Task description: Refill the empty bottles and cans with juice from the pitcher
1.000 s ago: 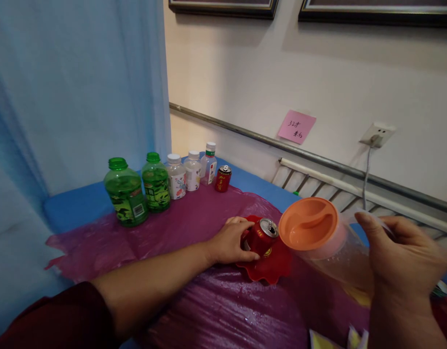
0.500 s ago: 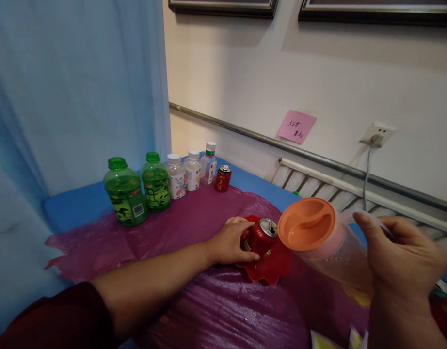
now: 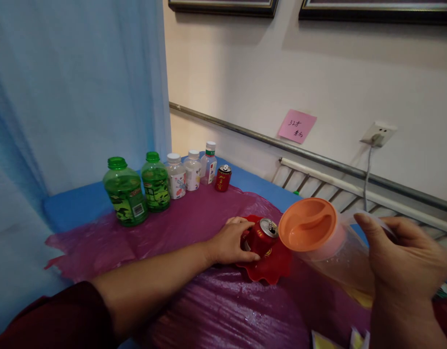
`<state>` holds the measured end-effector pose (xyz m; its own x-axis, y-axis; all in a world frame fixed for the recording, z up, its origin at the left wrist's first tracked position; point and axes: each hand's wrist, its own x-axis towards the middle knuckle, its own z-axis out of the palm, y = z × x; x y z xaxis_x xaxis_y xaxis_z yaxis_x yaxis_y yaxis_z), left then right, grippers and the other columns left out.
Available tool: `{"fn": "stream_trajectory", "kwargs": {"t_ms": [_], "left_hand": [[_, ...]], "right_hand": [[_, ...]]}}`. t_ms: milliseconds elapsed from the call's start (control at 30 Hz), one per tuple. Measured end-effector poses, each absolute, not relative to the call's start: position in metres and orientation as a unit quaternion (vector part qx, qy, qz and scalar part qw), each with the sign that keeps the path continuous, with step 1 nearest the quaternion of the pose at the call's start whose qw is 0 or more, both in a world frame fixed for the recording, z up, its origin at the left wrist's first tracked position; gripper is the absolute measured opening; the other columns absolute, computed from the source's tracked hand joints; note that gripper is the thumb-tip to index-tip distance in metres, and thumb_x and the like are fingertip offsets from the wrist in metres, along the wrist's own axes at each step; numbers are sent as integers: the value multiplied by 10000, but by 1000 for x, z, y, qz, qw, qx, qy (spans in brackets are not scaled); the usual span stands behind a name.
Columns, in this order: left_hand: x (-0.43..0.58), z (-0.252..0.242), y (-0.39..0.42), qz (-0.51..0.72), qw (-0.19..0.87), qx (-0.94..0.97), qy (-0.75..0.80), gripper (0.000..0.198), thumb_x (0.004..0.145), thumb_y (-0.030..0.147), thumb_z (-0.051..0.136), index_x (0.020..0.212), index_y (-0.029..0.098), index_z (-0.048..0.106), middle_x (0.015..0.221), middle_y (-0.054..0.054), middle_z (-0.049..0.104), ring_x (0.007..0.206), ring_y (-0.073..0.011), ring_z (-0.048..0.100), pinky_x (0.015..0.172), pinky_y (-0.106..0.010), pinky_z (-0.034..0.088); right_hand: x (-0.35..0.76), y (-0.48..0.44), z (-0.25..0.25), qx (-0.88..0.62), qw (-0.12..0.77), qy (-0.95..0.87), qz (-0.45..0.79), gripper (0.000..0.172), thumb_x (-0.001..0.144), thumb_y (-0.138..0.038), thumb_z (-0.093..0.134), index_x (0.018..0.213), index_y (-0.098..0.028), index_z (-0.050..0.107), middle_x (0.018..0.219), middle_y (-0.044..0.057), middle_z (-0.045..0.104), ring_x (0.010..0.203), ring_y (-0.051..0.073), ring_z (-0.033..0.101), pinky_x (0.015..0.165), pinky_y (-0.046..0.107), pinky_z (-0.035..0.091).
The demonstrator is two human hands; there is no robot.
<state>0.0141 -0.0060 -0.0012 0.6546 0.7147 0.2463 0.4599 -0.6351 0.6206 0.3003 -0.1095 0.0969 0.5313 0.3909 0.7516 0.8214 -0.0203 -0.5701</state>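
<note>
My left hand (image 3: 233,241) is wrapped round a red drink can (image 3: 260,238), which has its top opening uncovered. Under the can lies a red wavy-edged mat (image 3: 269,269). By its handle, my right hand (image 3: 405,247) grips a clear plastic pitcher (image 3: 349,261) with an orange lid (image 3: 308,224). The pitcher is tipped toward the can, its lid close beside the can's rim. I cannot make out any stream of liquid between them.
Behind stand two green bottles (image 3: 125,194), several clear bottles with white caps (image 3: 193,170) and another red can (image 3: 222,178). Purple plastic sheeting (image 3: 165,237) covers part of the blue surface (image 3: 78,194). A radiator (image 3: 307,182) and pipe run along the wall; a blue curtain (image 3: 78,97) hangs left.
Almost nothing differs. The pitcher and my right hand have shifted very slightly to the right; my left hand stays on the can.
</note>
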Motion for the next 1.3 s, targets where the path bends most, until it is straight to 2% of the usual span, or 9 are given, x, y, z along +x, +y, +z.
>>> {"fn": "stream_trajectory", "kwargs": {"t_ms": [533,700,1000,1300], "left_hand": [[14,-4,-4,248,269,868,335,626,644,586,853,1131,227,691,1134,-73,691,1130,-330,583,1072,-488,378],[14,-4,-5,241,262,872,335,631,656,596,844,1150,237,684,1146,-68,687,1129,-323,582,1073,-475,384],[13,-5,-6,248,257,870,340,666,635,571,868,1178,236,676,1152,-72,681,1116,-323,585,1060,-468,402],[13,-5,-4,246,264,868,340,652,629,574,875,1149,228,687,1139,-80,682,1114,-327,587,1057,-479,401]], "right_hand": [[301,-111,95,-676,551,-446,-200,476,769,-697,726,737,-223,696,580,-26,539,571,152,463,563,301,328],[303,-111,94,-682,539,-446,-213,515,763,-741,695,703,-230,677,547,-26,515,560,160,455,555,308,318],[306,-113,91,-692,543,-434,-194,526,746,-748,707,756,-222,705,589,-19,559,579,163,483,573,307,337],[306,-113,90,-689,550,-438,-174,474,751,-696,735,778,-225,696,608,-17,555,606,174,485,589,312,336]]}}
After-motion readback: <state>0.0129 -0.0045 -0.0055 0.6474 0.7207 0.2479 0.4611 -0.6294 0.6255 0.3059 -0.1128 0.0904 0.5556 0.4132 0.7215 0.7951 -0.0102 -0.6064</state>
